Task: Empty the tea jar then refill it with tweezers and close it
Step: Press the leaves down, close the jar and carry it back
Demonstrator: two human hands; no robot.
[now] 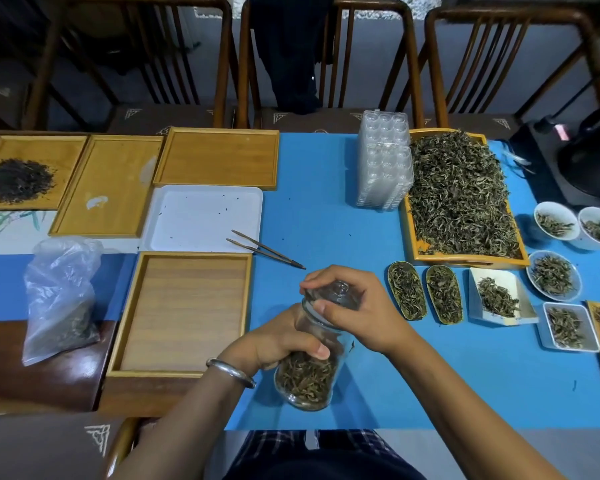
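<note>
- The glass tea jar [307, 368] is held tilted above the blue mat [430, 393], near the desk's near edge and about midway along it; its lower part is full of dried tea leaves [305, 379].
- The left hand [281, 344], a metal bangle [231, 372] on its wrist, is wrapped around the jar's middle, thumb across the glass.
- The right hand [350, 306] is cupped over the jar's mouth, its fingers closed around the clear glass lid [340, 294]; whether the lid is fully seated cannot be told.
- Wooden tweezers [265, 249] lie just beyond the hands, tips resting on the white plastic tray [201, 220], joined end on the mat.
- A deep wooden box tray [184, 313] sits just left of the jar; a crumpled plastic bag [61, 299] holding some tea lies further left.
- Three flat wooden trays line the far left edge; the leftmost wooden tray [32, 171] carries a heap of dark tea.
- Toward the far right corner, a large tray of loose green tea [461, 195] sits beside a stack of clear plastic blister trays [383, 164].
- Right of the hands, two boat-shaped scoops [425, 294] and several small white dishes [555, 275] hold tea portions.
</note>
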